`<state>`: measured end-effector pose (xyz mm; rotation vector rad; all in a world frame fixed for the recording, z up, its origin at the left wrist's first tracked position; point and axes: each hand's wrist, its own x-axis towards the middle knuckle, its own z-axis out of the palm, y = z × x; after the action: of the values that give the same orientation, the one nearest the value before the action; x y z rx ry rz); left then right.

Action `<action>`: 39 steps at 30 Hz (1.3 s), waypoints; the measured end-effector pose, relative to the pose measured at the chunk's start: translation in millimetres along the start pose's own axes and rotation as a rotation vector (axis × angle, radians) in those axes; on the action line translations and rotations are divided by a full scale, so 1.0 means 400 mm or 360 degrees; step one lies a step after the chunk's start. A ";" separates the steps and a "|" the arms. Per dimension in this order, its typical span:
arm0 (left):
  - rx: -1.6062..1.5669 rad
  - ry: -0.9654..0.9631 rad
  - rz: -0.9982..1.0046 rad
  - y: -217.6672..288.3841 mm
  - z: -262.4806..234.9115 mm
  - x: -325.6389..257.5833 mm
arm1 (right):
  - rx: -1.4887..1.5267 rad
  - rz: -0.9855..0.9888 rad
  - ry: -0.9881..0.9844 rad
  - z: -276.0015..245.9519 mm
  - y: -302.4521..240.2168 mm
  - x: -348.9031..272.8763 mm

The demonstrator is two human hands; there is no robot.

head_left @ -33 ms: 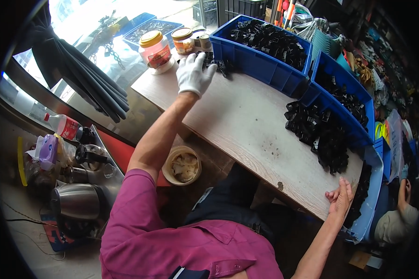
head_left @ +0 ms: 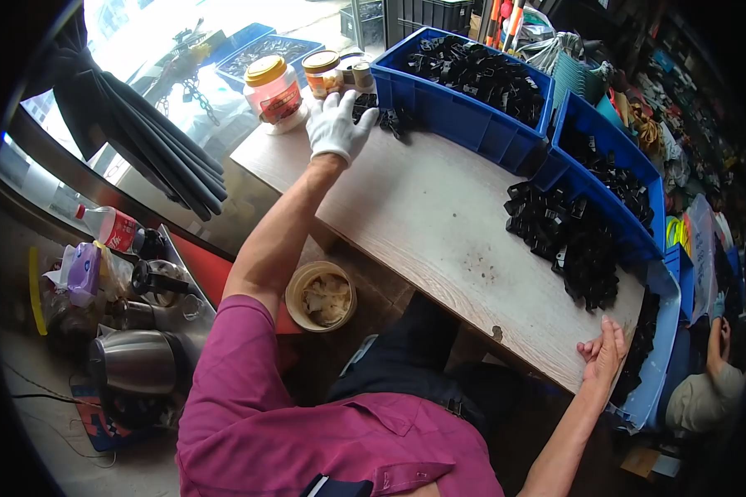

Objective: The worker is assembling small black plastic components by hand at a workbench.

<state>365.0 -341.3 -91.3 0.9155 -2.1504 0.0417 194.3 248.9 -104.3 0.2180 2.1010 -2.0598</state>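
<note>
My left hand point(head_left: 336, 128), in a white glove, is over the far left end of the pale wooden table point(head_left: 423, 215). Its fingers are spread and nothing shows in them. Just right of it lies a small pile of black clip-like parts point(head_left: 392, 121); the glove partly covers the pile. At the table's right end rests my bare right hand point(head_left: 605, 352), fingers loosely curled and apart, holding nothing that I can see. A larger heap of black parts point(head_left: 564, 240) lies beyond that hand, against the blue bins.
Blue bins point(head_left: 472, 124) of black parts line the far side. A lidded jar point(head_left: 273, 95) and a smaller jar point(head_left: 323, 73) stand by the window. Below the table's left edge is a round bucket point(head_left: 348, 315). A steel kettle point(head_left: 141, 360) sits left; another person's sleeve point(head_left: 704, 402) shows right.
My gloved left hand has shifted slightly left and down in the picture, and the whole view has moved a little left. My right hand keeps its place on the table.
</note>
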 end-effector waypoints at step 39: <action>-0.0182 0.0202 0.0267 0.008 -0.062 -0.088 | -0.0122 -0.0128 0.0209 0.024 0.007 -0.017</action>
<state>394.6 -310.2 -97.0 0.6485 -2.0832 0.0578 201.8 239.4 -105.7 0.2683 2.2969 -2.0566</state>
